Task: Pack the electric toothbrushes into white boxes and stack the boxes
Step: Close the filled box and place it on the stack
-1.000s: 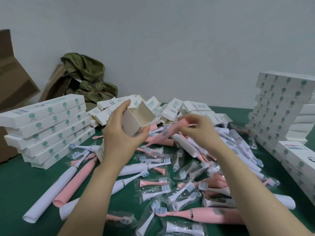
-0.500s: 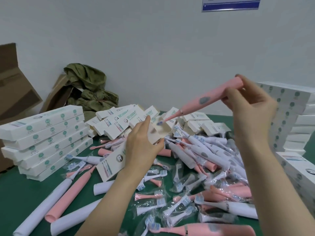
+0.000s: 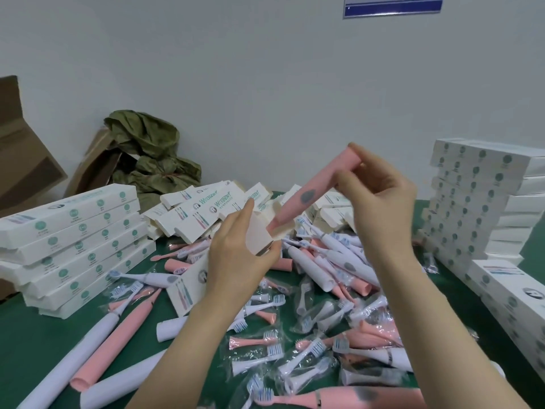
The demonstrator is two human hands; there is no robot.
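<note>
Right hand (image 3: 380, 196), centre right of frame, pinched the thick butt end of a pink toothbrush handle (image 3: 309, 196) between thumb and curled fingers. The handle sloped down to the left, its narrow tip just inside the open mouth of a white box (image 3: 258, 231). Left hand (image 3: 239, 255), at centre, gripped that box near its open end, thumb on the near face, fingers behind. The rest of the box ran down-left below the wrist. Judgement: insertion barely started. To do it well, line the handle up with the box's long axis before pushing, keep the end flaps splayed clear of the tip, then slide and do not force, since the thin card would likely buckle. Below the hands, the green table (image 3: 29, 335) carried loose pink and white handles and bagged brush heads (image 3: 265, 338), heaped together. Empty boxes (image 3: 200, 211) lay piled just behind the left hand. A stack of closed boxes (image 3: 76, 240) stood at the left edge and a taller stack (image 3: 472, 208) at the right. At upper left, against the pale wall, sat crumpled olive cloth (image 3: 147, 154) and brown cardboard (image 3: 20, 160). A blue-edged notice (image 3: 392, 5) hung at top right.
</note>
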